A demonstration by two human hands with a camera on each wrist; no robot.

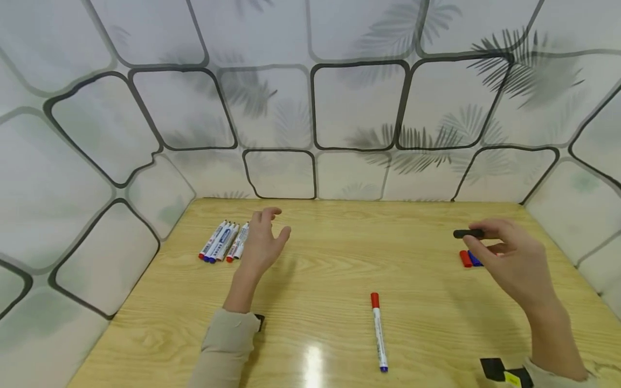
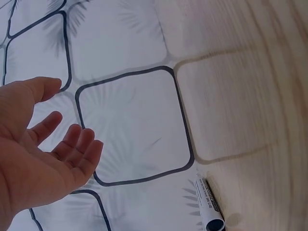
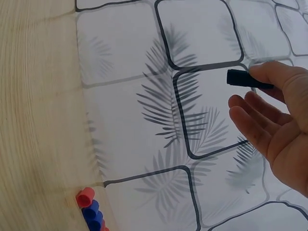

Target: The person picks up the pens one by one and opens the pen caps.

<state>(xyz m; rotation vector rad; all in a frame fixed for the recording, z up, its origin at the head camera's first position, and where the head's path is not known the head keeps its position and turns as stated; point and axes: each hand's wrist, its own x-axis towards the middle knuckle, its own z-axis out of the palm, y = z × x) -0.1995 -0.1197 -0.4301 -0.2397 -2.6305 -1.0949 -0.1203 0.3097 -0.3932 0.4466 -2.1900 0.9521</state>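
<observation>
My right hand pinches a black marker cap between thumb and index finger, held in the air above the right side of the table. Below it lie a red cap and blue caps in a short row, partly covered by the hand in the head view. My left hand hovers with loosely bent fingers and holds nothing. Just left of it, several whiteboard markers lie side by side without caps on their tips; the hand overlaps the rightmost. In the left wrist view one white marker shows.
A single white marker with a red cap and a blue end lies at the front middle of the wooden table. Patterned walls bound the table at the back and both sides.
</observation>
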